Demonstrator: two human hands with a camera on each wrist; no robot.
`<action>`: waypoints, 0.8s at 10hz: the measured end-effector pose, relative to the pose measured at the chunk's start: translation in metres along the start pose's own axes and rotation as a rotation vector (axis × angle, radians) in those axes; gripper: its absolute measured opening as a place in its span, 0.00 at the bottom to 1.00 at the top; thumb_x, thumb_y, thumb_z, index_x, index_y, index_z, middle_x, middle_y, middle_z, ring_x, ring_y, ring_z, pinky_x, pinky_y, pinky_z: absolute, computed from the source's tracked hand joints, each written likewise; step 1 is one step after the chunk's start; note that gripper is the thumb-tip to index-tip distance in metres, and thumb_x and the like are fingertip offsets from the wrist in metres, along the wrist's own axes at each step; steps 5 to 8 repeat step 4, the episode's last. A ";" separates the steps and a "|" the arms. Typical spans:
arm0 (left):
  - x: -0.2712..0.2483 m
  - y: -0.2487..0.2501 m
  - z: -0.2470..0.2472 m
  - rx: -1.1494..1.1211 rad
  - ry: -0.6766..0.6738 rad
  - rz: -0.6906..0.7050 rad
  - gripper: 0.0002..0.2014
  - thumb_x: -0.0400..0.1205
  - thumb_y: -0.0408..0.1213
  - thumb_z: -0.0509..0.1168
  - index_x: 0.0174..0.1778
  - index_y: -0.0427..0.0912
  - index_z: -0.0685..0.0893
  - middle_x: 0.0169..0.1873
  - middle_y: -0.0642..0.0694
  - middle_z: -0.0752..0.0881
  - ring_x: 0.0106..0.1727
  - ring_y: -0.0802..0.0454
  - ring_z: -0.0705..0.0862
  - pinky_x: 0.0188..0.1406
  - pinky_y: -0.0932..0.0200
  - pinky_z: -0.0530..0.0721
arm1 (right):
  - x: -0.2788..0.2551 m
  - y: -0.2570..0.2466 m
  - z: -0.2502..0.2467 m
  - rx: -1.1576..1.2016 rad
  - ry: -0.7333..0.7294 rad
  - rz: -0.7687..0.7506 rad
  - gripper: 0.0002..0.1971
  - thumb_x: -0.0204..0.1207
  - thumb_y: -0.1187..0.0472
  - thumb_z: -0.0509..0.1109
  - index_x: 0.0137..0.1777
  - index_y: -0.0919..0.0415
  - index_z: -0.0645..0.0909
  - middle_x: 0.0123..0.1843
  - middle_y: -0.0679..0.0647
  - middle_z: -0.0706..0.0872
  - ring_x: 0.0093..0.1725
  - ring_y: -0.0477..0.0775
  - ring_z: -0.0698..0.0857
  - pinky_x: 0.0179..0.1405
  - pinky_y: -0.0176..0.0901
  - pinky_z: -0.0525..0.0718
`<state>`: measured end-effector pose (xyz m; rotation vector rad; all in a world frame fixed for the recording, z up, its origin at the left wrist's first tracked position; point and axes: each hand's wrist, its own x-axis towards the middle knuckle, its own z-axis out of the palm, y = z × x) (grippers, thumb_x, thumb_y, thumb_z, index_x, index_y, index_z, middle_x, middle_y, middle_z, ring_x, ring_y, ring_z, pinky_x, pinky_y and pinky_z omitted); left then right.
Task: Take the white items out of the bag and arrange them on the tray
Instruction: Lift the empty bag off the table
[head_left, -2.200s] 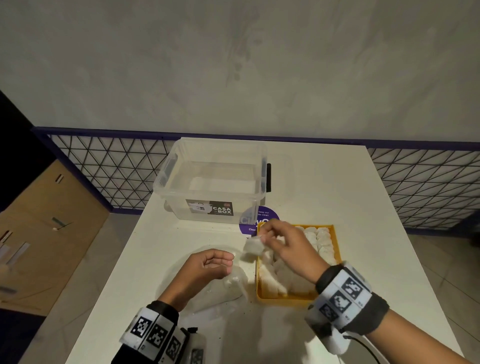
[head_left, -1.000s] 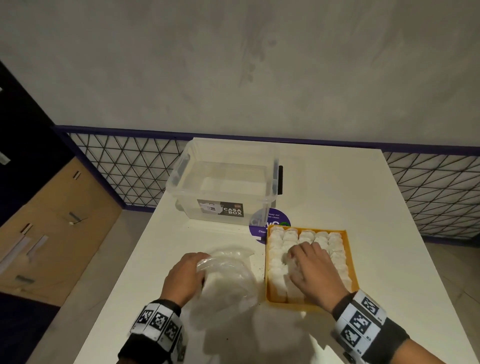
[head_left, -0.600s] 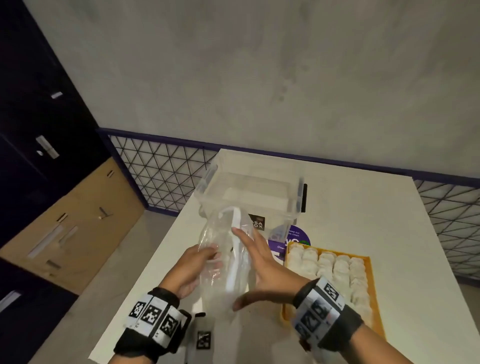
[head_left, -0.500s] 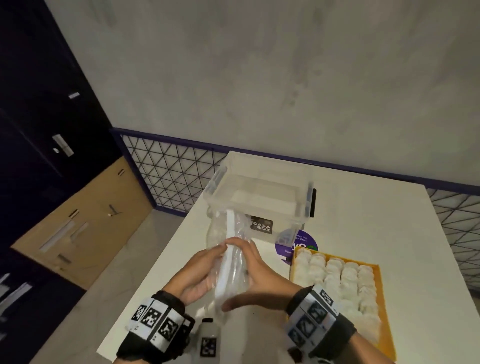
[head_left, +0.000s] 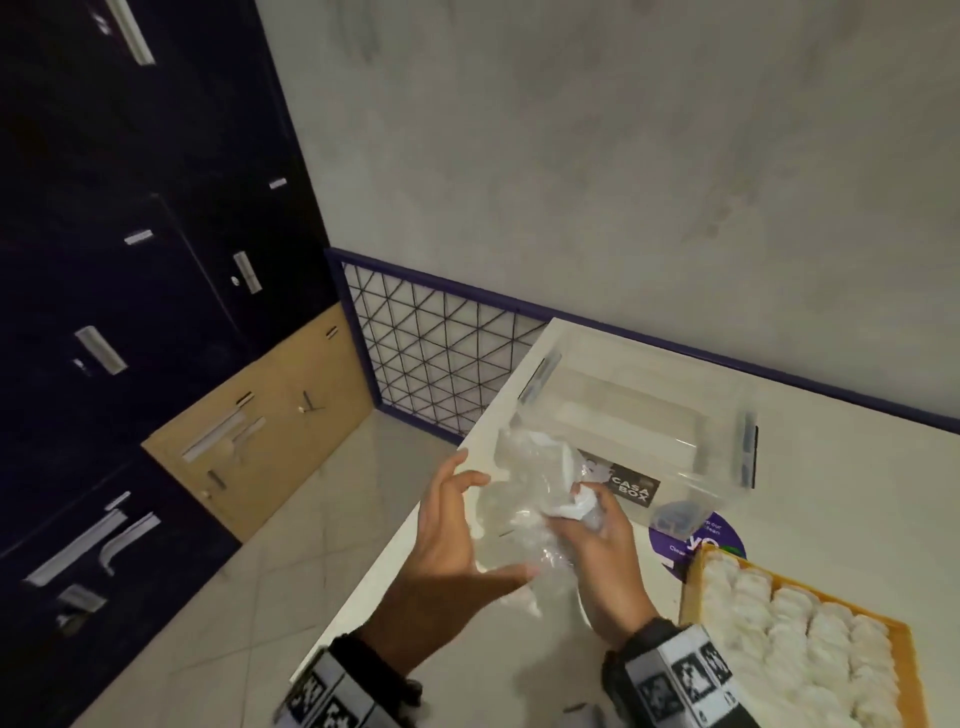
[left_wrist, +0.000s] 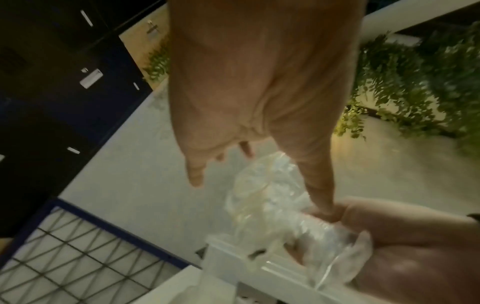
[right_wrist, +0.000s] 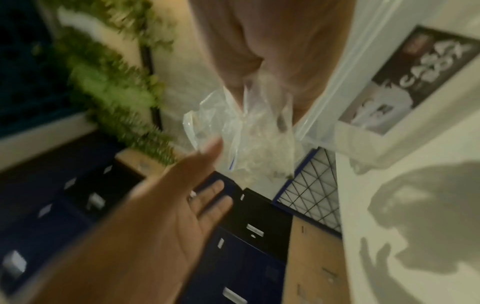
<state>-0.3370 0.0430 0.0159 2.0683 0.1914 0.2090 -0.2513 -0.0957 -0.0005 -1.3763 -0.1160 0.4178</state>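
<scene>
A: Bag (head_left: 524, 512) position relative to the hands?

B: Between them, above the worktop (head_left: 831, 467) edge, in front of the clear storage box (head_left: 639, 415). The right hand (head_left: 602, 551) has its fingers curled round the crumpled bag; the left hand (head_left: 447, 540) is spread wide beside it, thumb at the plastic.

A: Appearance?

B: Thin, transparent, wrinkled film with a white strip scrunched in it. Contents not discernible.

A: The tray (head_left: 691, 582)?

B: Orange, rectangular, right of the box's near corner, packed with rows of soft white items (head_left: 789, 639).
</scene>
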 end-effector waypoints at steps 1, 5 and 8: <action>0.001 -0.022 -0.032 0.000 -0.141 0.085 0.43 0.67 0.54 0.78 0.69 0.82 0.58 0.78 0.75 0.47 0.77 0.77 0.55 0.71 0.76 0.65 | -0.001 -0.003 0.039 0.168 -0.123 0.113 0.16 0.72 0.77 0.65 0.57 0.62 0.79 0.53 0.64 0.88 0.50 0.62 0.88 0.44 0.50 0.87; 0.003 -0.118 -0.140 -0.023 -0.108 -0.086 0.20 0.75 0.31 0.72 0.54 0.63 0.83 0.47 0.66 0.88 0.53 0.69 0.85 0.53 0.73 0.79 | -0.087 0.022 0.183 -0.026 -0.123 0.224 0.16 0.67 0.72 0.76 0.54 0.63 0.79 0.41 0.48 0.88 0.39 0.37 0.88 0.39 0.26 0.82; 0.003 -0.118 -0.140 -0.023 -0.108 -0.086 0.20 0.75 0.31 0.72 0.54 0.63 0.83 0.47 0.66 0.88 0.53 0.69 0.85 0.53 0.73 0.79 | -0.087 0.022 0.183 -0.026 -0.123 0.224 0.16 0.67 0.72 0.76 0.54 0.63 0.79 0.41 0.48 0.88 0.39 0.37 0.88 0.39 0.26 0.82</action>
